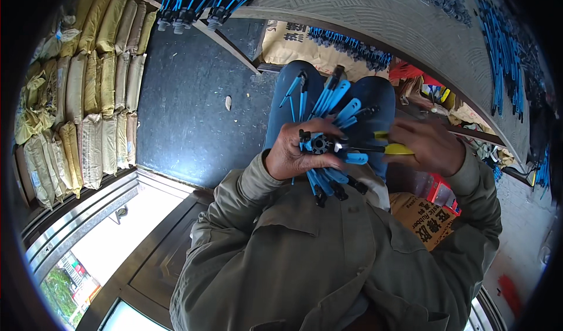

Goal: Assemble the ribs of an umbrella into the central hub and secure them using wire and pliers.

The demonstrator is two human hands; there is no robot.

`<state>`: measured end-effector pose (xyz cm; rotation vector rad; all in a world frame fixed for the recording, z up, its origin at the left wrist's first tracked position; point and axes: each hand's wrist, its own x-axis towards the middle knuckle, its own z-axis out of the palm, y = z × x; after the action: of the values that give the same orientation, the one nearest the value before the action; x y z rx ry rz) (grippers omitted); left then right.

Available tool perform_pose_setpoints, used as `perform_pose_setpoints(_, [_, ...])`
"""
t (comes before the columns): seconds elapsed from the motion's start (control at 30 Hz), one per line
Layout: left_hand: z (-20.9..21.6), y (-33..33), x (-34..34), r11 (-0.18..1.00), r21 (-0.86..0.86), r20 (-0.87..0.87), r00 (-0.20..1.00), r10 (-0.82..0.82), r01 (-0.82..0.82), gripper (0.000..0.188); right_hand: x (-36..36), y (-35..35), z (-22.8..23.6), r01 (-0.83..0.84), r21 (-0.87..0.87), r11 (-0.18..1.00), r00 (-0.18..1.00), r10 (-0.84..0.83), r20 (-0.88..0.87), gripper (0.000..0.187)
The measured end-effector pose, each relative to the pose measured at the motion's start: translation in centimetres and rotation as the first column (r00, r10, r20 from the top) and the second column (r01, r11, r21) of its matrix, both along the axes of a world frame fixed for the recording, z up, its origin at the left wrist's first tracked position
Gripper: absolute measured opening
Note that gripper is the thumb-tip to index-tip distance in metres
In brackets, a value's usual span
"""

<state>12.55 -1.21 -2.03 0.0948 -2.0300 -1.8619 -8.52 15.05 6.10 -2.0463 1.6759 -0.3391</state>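
Note:
Above my lap, my left hand is closed round a cluster of blue and black plastic rods. The rods fan out from a round black toothed hub, which faces up between my thumb and fingers. To its right, my right hand is closed on a yellow-handled hand tool, two-handled like pliers. The tool points left at the hub, and a bright glint shows near its tip. Motion smears the right hand and part of the tool, so whether the tip touches the hub is hard to tell.
A grey table curves across the top, with bunches of blue rods at its left corner and more rods at right. Stacked sacks line the left wall. A brown printed sack and red box sit beside my right side.

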Motion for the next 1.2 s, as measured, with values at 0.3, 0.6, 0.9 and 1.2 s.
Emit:
perform_pose_setpoints(0.3, [-1.0,0.1,0.2,0.962,0.176,-0.011,0.978,-0.210,0.209,0.046,-1.4,-1.4,2.8,-0.110,0.455,0.884,0.932,-0.068,0.356,0.030])
perform_pose_setpoints(0.6, [-0.2,-1.1,-0.4,0.972,0.222,0.007,0.997,-0.083,0.079,0.045,0.9,-1.0,0.6,0.062,0.210,0.976,0.983,-0.097,0.158,0.032])
perform_pose_setpoints(0.9, [14.5,-11.7,2.3,0.787,-0.002,-0.036,0.787,0.616,-0.616,0.043,-8.4,1.8,1.1,0.589,-0.478,0.651,0.645,-0.735,-0.207,0.032])
perform_pose_setpoints(1.2, [17.8,-36.1,-11.7,0.175,-0.916,-0.249,0.853,0.458,-0.361,0.036,-15.5,1.0,-1.5,0.589,-0.576,0.567,0.516,-0.812,-0.271,0.032])
